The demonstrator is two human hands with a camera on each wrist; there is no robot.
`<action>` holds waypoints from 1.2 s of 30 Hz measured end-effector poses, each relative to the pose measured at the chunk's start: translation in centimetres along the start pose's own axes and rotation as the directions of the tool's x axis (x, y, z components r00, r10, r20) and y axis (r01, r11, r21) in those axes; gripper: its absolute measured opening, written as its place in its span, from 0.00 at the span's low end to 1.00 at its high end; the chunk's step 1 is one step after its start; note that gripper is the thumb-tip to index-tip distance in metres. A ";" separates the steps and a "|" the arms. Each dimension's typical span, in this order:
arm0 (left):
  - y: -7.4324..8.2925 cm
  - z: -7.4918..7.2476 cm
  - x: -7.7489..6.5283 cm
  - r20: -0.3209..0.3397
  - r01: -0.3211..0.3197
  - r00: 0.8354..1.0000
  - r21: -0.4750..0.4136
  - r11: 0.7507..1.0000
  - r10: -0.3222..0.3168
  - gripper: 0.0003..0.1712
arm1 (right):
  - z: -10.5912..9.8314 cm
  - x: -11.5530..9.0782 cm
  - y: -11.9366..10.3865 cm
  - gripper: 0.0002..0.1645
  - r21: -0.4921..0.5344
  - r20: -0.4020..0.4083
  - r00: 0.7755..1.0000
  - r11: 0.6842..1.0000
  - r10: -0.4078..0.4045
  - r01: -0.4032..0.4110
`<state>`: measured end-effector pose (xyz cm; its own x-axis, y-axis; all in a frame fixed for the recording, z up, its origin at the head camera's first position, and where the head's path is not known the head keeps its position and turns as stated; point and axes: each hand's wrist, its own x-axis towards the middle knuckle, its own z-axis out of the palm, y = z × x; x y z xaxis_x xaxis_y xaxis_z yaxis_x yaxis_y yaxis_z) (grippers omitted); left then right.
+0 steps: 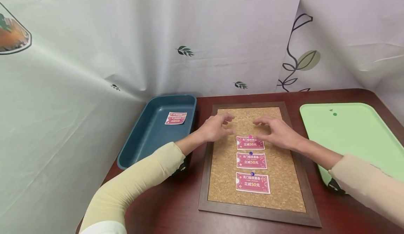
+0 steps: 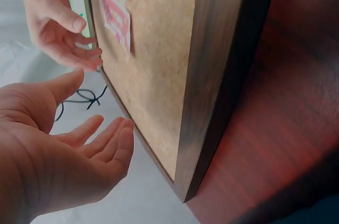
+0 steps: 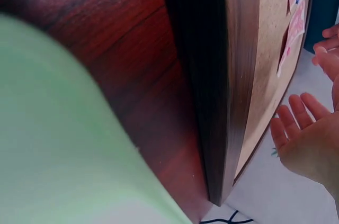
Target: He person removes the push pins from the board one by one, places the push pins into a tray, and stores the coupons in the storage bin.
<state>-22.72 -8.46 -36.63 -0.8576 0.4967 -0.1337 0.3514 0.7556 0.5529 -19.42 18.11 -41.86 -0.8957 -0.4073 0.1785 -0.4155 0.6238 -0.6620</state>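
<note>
Cream fabric sleeves (image 1: pixel 164 160) cover both forearms, which extend over a glossy dark-red wooden surface (image 1: pixel 176 206) bearing a rectangular brown-framed corkboard (image 1: pixel 221 192). Down the corkboard's middle, three pink-and-white rectangular paper coupons (image 1: pixel 253 184) are pinned in a column, the nearer two with blue pins (image 1: pixel 250 153), the farthest with a pink pin (image 1: pixel 250 136). Above the corkboard's left side is the left hand (image 1: pixel 217 127), above its right side the right hand (image 1: pixel 276 132); each has loosely bent fingers, thumb well apart, and holds nothing. Left of the corkboard sits a dark-blue tray (image 1: pixel 151 139) with more coupons (image 1: pixel 175 118); right, a pale-green tray (image 1: pixel 350 135). White leaf-printed cloth (image 1: pixel 214 69) hangs beyond.
</note>
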 end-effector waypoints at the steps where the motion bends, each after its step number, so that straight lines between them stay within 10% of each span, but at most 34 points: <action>1: 0.1 0.2 0.0 0.010 -0.003 1.000 0.004 1.000 0.003 0.32 | 0.1 0.1 0.0 0.32 0.002 0.004 1.000 1.000 -0.003 0.003; 36: 0.1 3.9 1.1 0.061 -0.114 0.993 0.165 0.980 0.105 0.22 | 2.3 1.2 -0.2 0.05 -0.051 -0.017 1.000 0.999 -0.010 0.009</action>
<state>-22.13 -6.16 -39.93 -0.7914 0.5985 -0.1245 0.5041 0.7542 0.4208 -20.02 15.98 -43.20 -0.8942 -0.4019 0.1970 -0.4308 0.6533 -0.6226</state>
